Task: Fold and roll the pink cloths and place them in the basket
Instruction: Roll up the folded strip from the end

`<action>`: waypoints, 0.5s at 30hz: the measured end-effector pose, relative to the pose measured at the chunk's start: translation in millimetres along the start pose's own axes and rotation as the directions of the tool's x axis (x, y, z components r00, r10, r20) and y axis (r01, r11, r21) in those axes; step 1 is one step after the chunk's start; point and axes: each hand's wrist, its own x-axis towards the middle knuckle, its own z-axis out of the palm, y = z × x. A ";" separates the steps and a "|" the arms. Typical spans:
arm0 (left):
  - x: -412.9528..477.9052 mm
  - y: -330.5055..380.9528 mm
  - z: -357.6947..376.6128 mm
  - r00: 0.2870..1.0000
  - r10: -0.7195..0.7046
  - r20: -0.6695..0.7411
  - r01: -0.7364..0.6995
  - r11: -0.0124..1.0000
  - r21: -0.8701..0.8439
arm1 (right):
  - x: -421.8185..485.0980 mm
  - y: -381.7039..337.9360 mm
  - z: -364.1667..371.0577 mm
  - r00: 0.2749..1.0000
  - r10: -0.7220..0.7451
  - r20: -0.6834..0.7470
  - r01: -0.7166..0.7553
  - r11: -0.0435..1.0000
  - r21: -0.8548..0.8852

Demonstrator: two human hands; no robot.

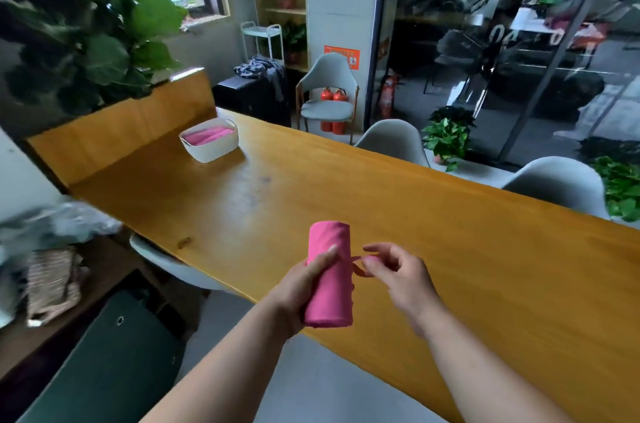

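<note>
We hold a rolled pink cloth point(329, 270) upright in the air at about 6 o'clock in our view, over the near edge of a long wooden table point(346, 187).

Our left hand point(304, 287) wraps the roll from its 9 o'clock side. The thumb lies across the front, and the other fingers curl round behind, out of sight.

Our right hand point(398, 277) sits just beside the roll at its 3 o'clock. Its thumb and forefinger are drawn together and appear to pinch a small loop or loose corner at the roll's edge. Blur keeps us from being sure which.

We judge the cloth to be light, soft and easily squashed. It is likely to spring open if the grip slackens, so the best hold is round the middle, with a finger over the free edge.

A white basket point(211, 152) stands on the table well away, at about 10 o'clock from the roll. It already holds pink rolls point(207, 136) lying side by side. This roll is not yet in it.
</note>
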 end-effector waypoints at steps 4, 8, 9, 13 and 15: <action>-17.2 13.6 -34.6 1.000 0.010 0.010 -0.010 1.000 0.001 | 13.0 -25.8 33.3 0.994 -0.028 0.101 -0.004 0.953 0.303; -38.2 22.1 -68.7 0.997 0.073 0.033 -0.073 0.997 -0.007 | 22.4 -45.3 82.7 0.991 0.014 0.132 -0.077 0.870 0.488; -45.2 24.9 -80.1 0.994 0.109 0.022 -0.109 0.994 0.028 | 24.9 -48.4 98.6 0.989 0.035 0.147 -0.105 0.857 0.505; -64.4 29.5 -111.9 0.966 0.256 -0.039 -0.238 0.936 0.259 | 31.9 -53.0 137.3 0.972 0.070 0.222 -0.164 0.884 0.437; -71.6 32.5 -131.8 0.940 0.328 -0.095 -0.268 0.880 0.393 | 33.2 -58.2 158.1 0.968 0.051 0.245 -0.133 0.934 0.330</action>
